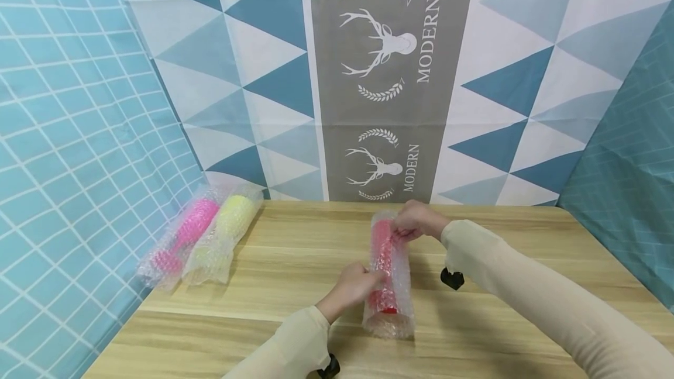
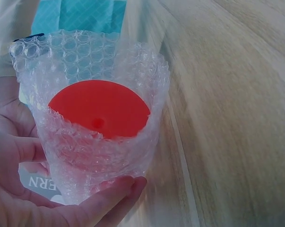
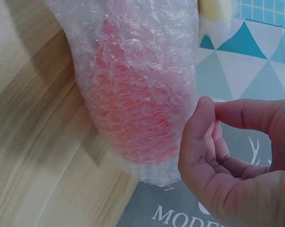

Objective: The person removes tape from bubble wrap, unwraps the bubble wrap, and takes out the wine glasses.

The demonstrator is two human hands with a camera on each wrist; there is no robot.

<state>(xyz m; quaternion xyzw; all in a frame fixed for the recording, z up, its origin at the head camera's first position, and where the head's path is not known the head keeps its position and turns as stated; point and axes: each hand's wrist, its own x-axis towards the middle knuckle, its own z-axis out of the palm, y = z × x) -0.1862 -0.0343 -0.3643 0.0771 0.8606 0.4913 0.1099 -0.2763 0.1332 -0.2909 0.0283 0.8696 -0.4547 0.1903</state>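
A red object (image 1: 382,253) with a flat, round red end (image 2: 99,106) lies in clear bubble wrap (image 1: 401,285) on the table; its kind is hidden by the wrap. My left hand (image 1: 351,285) grips the side of the roll near its close end, thumb and fingers around the wrap (image 2: 76,161). Further up, at the far end, my right hand (image 1: 416,221) pinches the wrap's edge between thumb and forefinger. The right wrist view shows those fingertips (image 3: 206,105) meeting beside the wrapped red part (image 3: 137,113).
Two more bubble-wrapped items, one pink (image 1: 196,221) and one yellow (image 1: 234,215), lie at the table's back left. A patterned cloth (image 1: 384,98) hangs behind the wooden table (image 1: 295,250), with blue tiled cloth (image 1: 68,151) on the left.
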